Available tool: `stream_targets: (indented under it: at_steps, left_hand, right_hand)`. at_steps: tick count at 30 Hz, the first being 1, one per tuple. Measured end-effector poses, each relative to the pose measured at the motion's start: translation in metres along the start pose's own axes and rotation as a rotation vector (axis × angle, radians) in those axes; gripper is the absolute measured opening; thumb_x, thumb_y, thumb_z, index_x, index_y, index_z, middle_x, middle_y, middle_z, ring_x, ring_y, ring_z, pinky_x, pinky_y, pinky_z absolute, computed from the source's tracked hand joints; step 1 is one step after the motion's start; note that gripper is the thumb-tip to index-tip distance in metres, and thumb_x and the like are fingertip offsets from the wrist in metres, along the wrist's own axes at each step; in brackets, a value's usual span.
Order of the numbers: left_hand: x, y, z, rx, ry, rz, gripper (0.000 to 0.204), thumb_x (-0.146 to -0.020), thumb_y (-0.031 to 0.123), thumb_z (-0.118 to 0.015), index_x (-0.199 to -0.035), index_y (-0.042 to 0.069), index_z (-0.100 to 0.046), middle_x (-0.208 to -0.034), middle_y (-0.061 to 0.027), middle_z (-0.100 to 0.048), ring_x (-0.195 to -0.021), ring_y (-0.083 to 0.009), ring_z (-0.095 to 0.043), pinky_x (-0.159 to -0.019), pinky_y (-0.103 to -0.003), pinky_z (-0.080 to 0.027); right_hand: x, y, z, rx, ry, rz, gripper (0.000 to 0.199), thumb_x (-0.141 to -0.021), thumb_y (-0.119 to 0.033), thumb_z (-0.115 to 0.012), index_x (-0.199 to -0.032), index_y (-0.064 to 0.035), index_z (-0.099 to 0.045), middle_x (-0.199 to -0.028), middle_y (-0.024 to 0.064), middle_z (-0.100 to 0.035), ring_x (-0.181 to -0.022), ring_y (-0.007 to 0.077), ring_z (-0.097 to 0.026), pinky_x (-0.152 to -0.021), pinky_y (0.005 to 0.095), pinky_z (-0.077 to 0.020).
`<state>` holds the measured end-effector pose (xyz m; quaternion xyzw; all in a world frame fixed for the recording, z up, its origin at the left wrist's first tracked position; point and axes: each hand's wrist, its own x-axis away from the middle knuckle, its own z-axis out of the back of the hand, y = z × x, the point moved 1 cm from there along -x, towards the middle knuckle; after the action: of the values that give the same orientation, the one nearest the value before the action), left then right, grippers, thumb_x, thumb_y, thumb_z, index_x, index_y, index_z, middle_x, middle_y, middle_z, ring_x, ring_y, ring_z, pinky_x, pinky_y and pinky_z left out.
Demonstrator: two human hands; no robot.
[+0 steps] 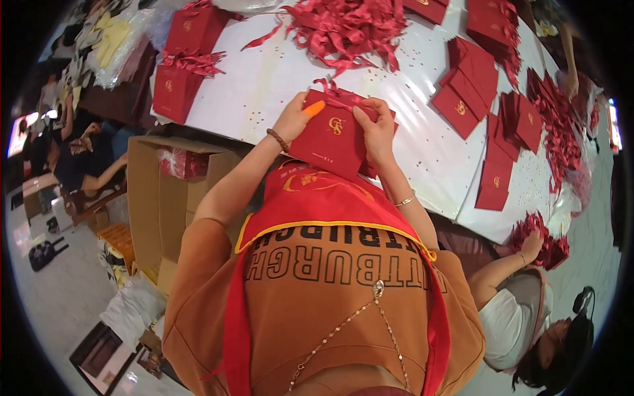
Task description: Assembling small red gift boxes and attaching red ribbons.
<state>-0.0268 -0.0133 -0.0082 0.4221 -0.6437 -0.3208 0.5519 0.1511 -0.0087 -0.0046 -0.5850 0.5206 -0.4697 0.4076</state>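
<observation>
A red paper gift bag [327,142] with a gold emblem is held up in front of me over the table's near edge. My left hand [295,119] grips its upper left corner, with an orange cover on the thumb. At its upper right, my right hand [378,129] pinches the top edge between thumb and fingers. A red ribbon [335,101] runs across the top of the bag between my hands. Another red piece shows behind its right side, mostly hidden. Beyond my hands lies a big heap of loose red ribbons [347,30].
The white table [257,99] is strewn with small red bits. Stacked red bags [175,92] stand at the left, and more red bags [462,96] lie at the right. An open cardboard box [148,198] is at my left. A co-worker's hand [531,245] touches ribbons at the right.
</observation>
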Motion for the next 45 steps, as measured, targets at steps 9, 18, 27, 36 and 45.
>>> stream_targets:
  at_steps: [9, 18, 27, 36, 45]
  left_hand:
    - [-0.028, 0.026, 0.142, -0.113, 0.253, -0.078, 0.024, -0.081, 0.014, -0.060, -0.100, -0.001, -0.057, -0.081, -0.0088, -0.061, -0.070, -0.0128, -0.059, -0.058, -0.026, -0.048]
    - [-0.029, 0.025, 0.173, -1.399, 0.834, -0.297, 0.036, -0.075, 0.016, -0.059, -0.109, 0.005, -0.054, -0.102, -0.0148, -0.060, -0.095, -0.0309, -0.056, -0.085, -0.037, -0.043]
    - [-0.097, 0.032, -0.015, -1.220, 0.045, -0.684, 0.023, -0.081, 0.019, -0.050, -0.102, 0.009, -0.054, -0.089, -0.0140, -0.058, -0.085, -0.0300, -0.057, -0.072, -0.040, -0.045]
    - [-0.103, 0.045, -0.014, -1.250, 0.013, -0.584, 0.037, -0.082, 0.009, -0.044, -0.119, 0.010, -0.048, -0.082, -0.0145, -0.062, -0.063, -0.0289, -0.061, -0.058, -0.041, -0.048]
    - [0.004, 0.153, 0.012, 0.169, -0.460, -0.473, 0.033, -0.085, 0.007, -0.052, -0.116, -0.003, -0.050, -0.110, -0.0141, -0.057, -0.102, -0.0212, -0.055, -0.089, -0.035, -0.043]
  right_hand:
    - [-0.003, -0.019, 0.003, 0.126, -0.142, -0.136, 0.047, -0.085, -0.016, -0.057, -0.124, -0.0032, -0.034, -0.090, 0.0052, -0.056, -0.076, 0.0112, -0.053, -0.067, 0.0232, -0.0433]
    - [-0.011, 0.000, 0.043, 0.344, -0.111, -0.031, 0.021, -0.086, -0.012, -0.055, -0.104, -0.0011, -0.054, -0.087, 0.0048, -0.060, -0.076, 0.0102, -0.055, -0.068, 0.0228, -0.0446]
    - [-0.022, -0.012, 0.032, 0.584, -0.086, 0.134, 0.020, -0.082, -0.012, -0.056, -0.098, 0.0003, -0.058, -0.084, 0.0134, -0.064, -0.074, 0.0210, -0.062, -0.068, 0.0286, -0.0477]
    - [-0.018, 0.000, 0.057, 0.587, -0.077, 0.050, 0.018, -0.082, -0.011, -0.056, -0.096, -0.0009, -0.059, -0.081, 0.0131, -0.064, -0.073, 0.0205, -0.061, -0.067, 0.0292, -0.0474]
    - [-0.038, -0.001, 0.043, 0.871, -0.110, 0.328, 0.022, -0.078, -0.018, -0.061, -0.095, -0.0047, -0.061, -0.086, 0.0094, -0.062, -0.081, 0.0244, -0.057, -0.071, 0.0344, -0.0442]
